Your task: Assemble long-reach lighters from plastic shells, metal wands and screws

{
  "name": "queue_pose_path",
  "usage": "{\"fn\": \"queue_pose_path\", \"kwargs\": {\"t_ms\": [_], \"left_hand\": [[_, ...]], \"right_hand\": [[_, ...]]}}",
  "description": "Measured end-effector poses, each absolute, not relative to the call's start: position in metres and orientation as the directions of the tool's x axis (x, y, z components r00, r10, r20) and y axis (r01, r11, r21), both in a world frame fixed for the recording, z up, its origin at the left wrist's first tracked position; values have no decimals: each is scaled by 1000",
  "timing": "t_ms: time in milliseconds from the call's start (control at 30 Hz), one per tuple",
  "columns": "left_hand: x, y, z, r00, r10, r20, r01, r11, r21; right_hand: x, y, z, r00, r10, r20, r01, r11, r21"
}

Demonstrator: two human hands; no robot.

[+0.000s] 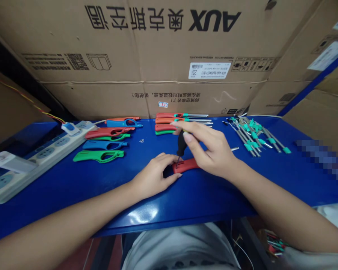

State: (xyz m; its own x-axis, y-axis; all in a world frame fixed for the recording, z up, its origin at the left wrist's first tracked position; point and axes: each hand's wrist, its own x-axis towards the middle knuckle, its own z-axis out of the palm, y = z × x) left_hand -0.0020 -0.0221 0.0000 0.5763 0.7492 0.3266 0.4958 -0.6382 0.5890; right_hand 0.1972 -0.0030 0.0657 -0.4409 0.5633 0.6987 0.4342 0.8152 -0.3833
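The red handle lies at the centre of the frame on the blue table, its long axis running near left to right, the right end slightly higher in the picture. The left hand is nearer its left end, partly curled, fingertips on the far edge and thumb on the near edge. The right hand, above and right, is closed on the screwdriver; this stands steeply across the handle's axis, leaning right, tip at the left end near a dark slot. The handle's right end is hidden; contact there with the right hand cannot be determined.
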Motion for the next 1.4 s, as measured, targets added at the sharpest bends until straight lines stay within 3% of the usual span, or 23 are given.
{"fn": "queue_pose_path", "kwargs": {"t_ms": [100, 267, 400, 467, 533, 600, 667, 733, 800, 867, 967, 1067, 1233, 1333, 1400], "left_hand": [[-2, -22, 1, 584, 746, 320, 482, -635, 603], [-2, -21, 0, 576, 748, 331, 475, -635, 609], [-2, -21, 1, 591, 740, 319, 474, -640, 605], [-2, -21, 1, 599, 736, 316, 475, -644, 599], [-2, -21, 1, 600, 733, 320, 474, -648, 596], [-2, -21, 2, 599, 733, 323, 471, -649, 597], [-2, -22, 2, 598, 735, 321, 472, -646, 600], [-2, -22, 2, 602, 733, 317, 471, -647, 600], [-2, -22, 2, 607, 731, 313, 473, -648, 597], [-1, -22, 2, 601, 736, 311, 482, -644, 594], [-2, -22, -1, 587, 746, 313, 495, -637, 591], [-2, -21, -2, 575, 749, 330, 496, -640, 587], [-1, -22, 1, 593, 741, 314, 498, -644, 580], [-1, -22, 0, 585, 744, 322, 498, -643, 581], [-1, -22, -1, 581, 745, 328, 500, -645, 578]], "right_hand": [[198, -2, 68, -429, 621, 656, 390, 782, -486], [202, 2, 68, -370, 495, 786, 500, 819, -281], [202, 3, 71, -485, 611, 625, 252, 782, -570], [201, 4, 71, -510, 641, 574, 181, 732, -657], [201, 6, 70, -428, 629, 649, 235, 771, -592], [202, 7, 68, -360, 544, 758, 342, 833, -435], [202, 8, 65, -408, 475, 780, 395, 862, -318], [201, 7, 64, -479, 512, 713, 374, 854, -362], [200, 7, 65, -517, 581, 628, 322, 812, -486], [200, 7, 66, -497, 606, 621, 295, 792, -535], [200, 5, 67, -425, 536, 729, 373, 838, -399], [200, 1, 67, -491, 503, 711, 415, 853, -318], [195, 0, 64, -499, 619, 606, 268, 776, -572], [194, 2, 63, -400, 549, 734, 337, 833, -439], [195, 2, 64, -423, 501, 755, 362, 857, -366]]}}
